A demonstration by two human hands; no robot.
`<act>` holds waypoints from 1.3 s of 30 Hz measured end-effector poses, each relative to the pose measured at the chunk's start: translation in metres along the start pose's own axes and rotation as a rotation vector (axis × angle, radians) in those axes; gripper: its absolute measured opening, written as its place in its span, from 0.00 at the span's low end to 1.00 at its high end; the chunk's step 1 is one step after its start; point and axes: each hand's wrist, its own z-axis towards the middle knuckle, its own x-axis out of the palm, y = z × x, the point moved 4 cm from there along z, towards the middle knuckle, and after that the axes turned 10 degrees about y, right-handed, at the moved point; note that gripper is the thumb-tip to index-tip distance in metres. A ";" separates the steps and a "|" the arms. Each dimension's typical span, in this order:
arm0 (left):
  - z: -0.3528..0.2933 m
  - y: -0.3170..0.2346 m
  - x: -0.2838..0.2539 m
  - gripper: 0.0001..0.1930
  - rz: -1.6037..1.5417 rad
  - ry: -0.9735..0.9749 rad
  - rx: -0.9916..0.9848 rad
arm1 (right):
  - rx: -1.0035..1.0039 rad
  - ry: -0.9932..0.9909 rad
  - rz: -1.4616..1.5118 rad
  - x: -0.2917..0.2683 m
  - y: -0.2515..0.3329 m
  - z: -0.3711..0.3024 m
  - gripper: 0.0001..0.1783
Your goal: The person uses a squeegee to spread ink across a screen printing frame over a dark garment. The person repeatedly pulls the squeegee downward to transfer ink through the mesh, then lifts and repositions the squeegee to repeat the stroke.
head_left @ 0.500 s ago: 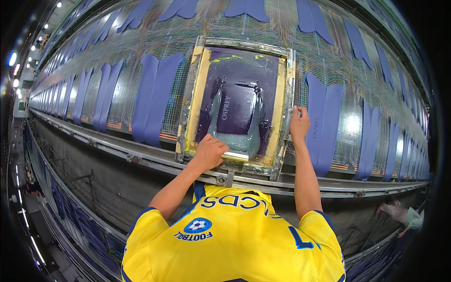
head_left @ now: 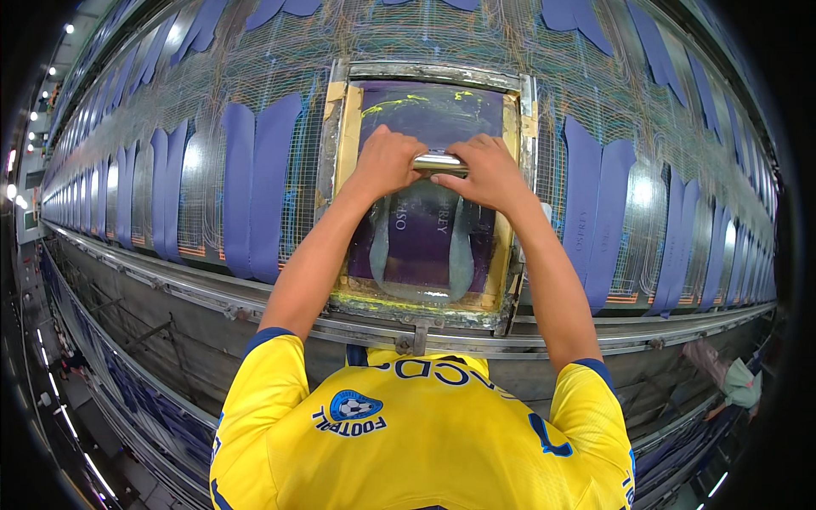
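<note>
A screen-printing frame [head_left: 334, 127] with metal sides and tan tape along its inner edges lies on the long table in front of me. Across the far half of its dark purple mesh [head_left: 425, 270] stands a squeegee with a shiny metal bar [head_left: 440, 161]. My left hand [head_left: 389, 161] is closed round the left end of the bar, and my right hand [head_left: 487, 172] grips the right end. Between my forearms, streaks of greyish ink [head_left: 461, 251] border a lettered patch on the mesh. The squeegee's blade is hidden from me.
Blue-purple cut fabric pieces [head_left: 262, 183] lie in rows along the table on both sides of the frame; some to the right [head_left: 595, 212] bear print. A metal rail [head_left: 586, 342] runs along the near edge. Another person [head_left: 722, 374] is at the far lower right.
The squeegee has gone from the near end of the screen to its far half, with my left hand on it. My right hand has left the frame's right edge and taken hold too.
</note>
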 end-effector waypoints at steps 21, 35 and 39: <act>-0.012 0.004 0.011 0.08 0.057 -0.034 -0.019 | 0.067 0.090 -0.045 0.052 -0.012 0.016 0.14; -0.070 -0.029 0.044 0.07 0.038 0.012 -0.001 | 0.021 0.128 -0.119 0.077 0.028 -0.045 0.14; -0.006 0.016 0.037 0.11 0.052 -0.002 -0.001 | 0.115 0.167 -0.026 0.066 -0.023 0.018 0.13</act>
